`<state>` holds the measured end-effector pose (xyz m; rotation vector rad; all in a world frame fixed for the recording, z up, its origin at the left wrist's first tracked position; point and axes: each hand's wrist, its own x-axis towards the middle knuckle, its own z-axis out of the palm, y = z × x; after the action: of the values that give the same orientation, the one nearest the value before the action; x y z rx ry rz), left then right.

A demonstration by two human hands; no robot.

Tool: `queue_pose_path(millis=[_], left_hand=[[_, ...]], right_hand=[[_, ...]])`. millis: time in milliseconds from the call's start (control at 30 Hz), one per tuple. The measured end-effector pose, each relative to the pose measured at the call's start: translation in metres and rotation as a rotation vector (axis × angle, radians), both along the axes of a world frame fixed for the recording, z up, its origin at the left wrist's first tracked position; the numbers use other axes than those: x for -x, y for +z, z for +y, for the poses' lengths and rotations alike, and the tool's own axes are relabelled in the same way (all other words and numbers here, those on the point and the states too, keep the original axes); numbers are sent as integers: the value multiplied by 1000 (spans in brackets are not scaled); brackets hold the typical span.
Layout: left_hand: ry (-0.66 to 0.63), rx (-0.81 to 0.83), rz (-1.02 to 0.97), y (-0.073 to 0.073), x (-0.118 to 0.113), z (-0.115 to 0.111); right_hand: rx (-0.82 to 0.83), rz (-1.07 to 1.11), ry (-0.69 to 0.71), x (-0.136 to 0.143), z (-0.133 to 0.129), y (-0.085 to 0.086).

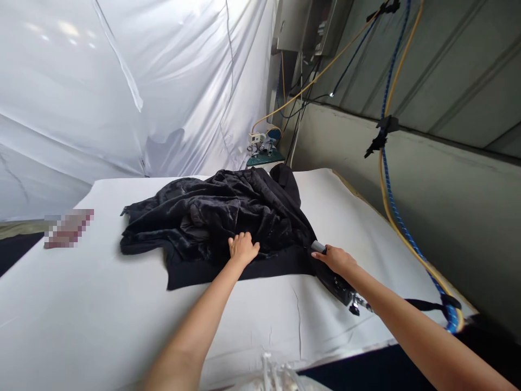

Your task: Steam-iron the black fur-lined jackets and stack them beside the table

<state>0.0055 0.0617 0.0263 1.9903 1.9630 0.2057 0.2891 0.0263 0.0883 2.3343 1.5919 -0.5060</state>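
Note:
A black garment [228,203] with a plush, furry-looking surface lies rumpled on a white-covered table [122,304]. Along its near edge runs a smooth, flat dark band. My left hand [243,248] rests on the garment just above this band, fingers somewhat spread and holding nothing. At the garment's right corner, my right hand [340,259] is wrapped around the grey handle of a black steam iron [334,285] with metal fittings at its rear. The iron's front touches or overlaps the garment's edge; its underside is hidden.
Blue and yellow hoses [386,179] hang down on the right to the table's edge. White sheeting [101,98] drapes behind. A small machine [257,142] stands on a green surface beyond the table. A blurred reddish item [69,229] lies at left.

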Motion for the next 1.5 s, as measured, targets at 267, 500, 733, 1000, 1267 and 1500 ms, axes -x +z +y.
queue_pose_path(millis=[267, 500, 733, 1000, 1267, 1500], left_hand=[[183, 145, -274, -25, -15, 16], [184, 123, -358, -24, -7, 16], [100, 147, -376, -17, -9, 12], [-373, 260, 3, -4, 31, 7], [-480, 221, 248, 15, 60, 12], [-348, 151, 155, 32, 73, 13]], right_hand=[[-38, 94, 49, -28, -1, -12], [-17, 122, 318, -3, -9, 6], [48, 211, 503, 59, -1, 15], [156, 189, 788, 92, 14, 15], [144, 200, 856, 107, 11, 5], [91, 188, 824, 121, 2, 1]])
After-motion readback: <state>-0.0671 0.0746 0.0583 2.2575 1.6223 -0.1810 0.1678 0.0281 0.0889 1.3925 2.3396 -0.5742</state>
